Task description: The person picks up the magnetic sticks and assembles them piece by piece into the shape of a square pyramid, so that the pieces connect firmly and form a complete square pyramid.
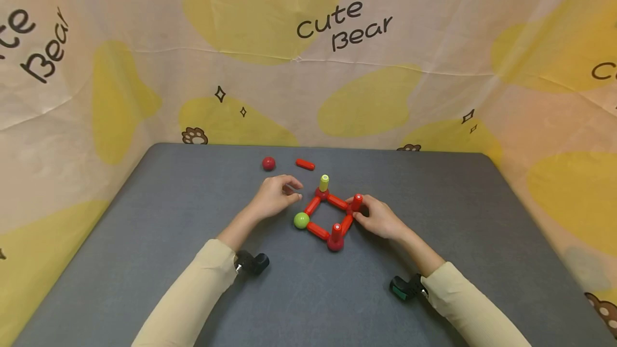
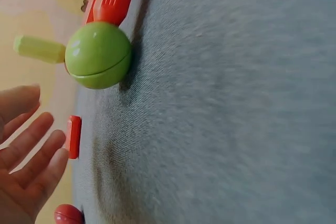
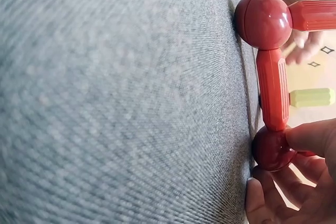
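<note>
A square frame of red rods (image 1: pixel 317 231) and balls lies on the table. Its left corner is a green ball (image 1: pixel 301 220); the other corners are red balls. A yellow-green rod (image 1: pixel 324 182) stands up from the far corner. Red rods stand on the near ball (image 1: pixel 335 243) and the right one. My right hand (image 1: pixel 381 218) holds the right corner's red ball (image 3: pixel 273 149), thumb on one side and fingers around the other. To the left of the frame, my left hand (image 1: pixel 276 197) hovers with loosely bent fingers, holding nothing, near the green ball.
Behind the frame lie a loose red ball (image 1: pixel 268 163) and a loose red rod (image 1: pixel 305 164), close to the far edge of the grey table (image 1: pixel 193 202). A patterned cloth (image 1: pixel 270 100) hangs behind and beside the table. Each wrist wears a small black camera.
</note>
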A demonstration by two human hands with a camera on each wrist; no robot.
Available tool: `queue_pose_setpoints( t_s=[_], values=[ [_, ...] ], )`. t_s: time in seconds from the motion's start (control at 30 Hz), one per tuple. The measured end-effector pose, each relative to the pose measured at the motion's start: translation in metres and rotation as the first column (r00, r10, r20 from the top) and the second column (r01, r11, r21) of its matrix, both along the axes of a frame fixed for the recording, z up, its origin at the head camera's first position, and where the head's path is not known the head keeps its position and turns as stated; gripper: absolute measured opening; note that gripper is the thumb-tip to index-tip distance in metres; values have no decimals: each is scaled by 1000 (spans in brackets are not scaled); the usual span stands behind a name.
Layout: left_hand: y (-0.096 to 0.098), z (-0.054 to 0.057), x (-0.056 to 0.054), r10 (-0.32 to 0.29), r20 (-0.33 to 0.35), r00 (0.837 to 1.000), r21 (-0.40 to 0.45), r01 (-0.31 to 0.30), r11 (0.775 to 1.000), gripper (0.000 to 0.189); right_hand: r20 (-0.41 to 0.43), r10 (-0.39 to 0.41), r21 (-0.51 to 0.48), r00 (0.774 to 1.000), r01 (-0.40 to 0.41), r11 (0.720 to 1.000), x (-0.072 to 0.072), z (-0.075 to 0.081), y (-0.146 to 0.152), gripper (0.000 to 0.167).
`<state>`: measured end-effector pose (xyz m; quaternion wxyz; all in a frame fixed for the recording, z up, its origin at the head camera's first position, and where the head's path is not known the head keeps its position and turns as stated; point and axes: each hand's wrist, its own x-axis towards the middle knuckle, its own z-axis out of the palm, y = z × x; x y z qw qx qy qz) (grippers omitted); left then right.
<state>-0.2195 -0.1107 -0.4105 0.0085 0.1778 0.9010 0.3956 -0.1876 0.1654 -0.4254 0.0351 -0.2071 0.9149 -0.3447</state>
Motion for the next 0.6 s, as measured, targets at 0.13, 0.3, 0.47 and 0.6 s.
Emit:
queue_pose_setpoints(
  t_s=[0.13, 0.3, 0.47, 0.6],
  values=[
    [6, 1, -13, 66, -16, 998, 13, -66, 998, 23, -10, 2, 4, 1000, -2, 1000, 0, -1, 1, 30],
    [11, 1, -28, 122, -14, 992, 13, -122, 992, 25, -13, -4, 3, 1000, 4, 1000, 0, -2, 1, 30],
    [11, -2, -43, 131, -6, 991, -12, -131, 991, 30, -19, 4, 1, 1000, -4, 1000, -1, -2, 1, 29],
    [12, -6, -53, 96, -19, 995, -40, -97, 995, 37, -25, 13, 2, 1000, -13, 1000, -1, -2, 2, 29]
  ],
)
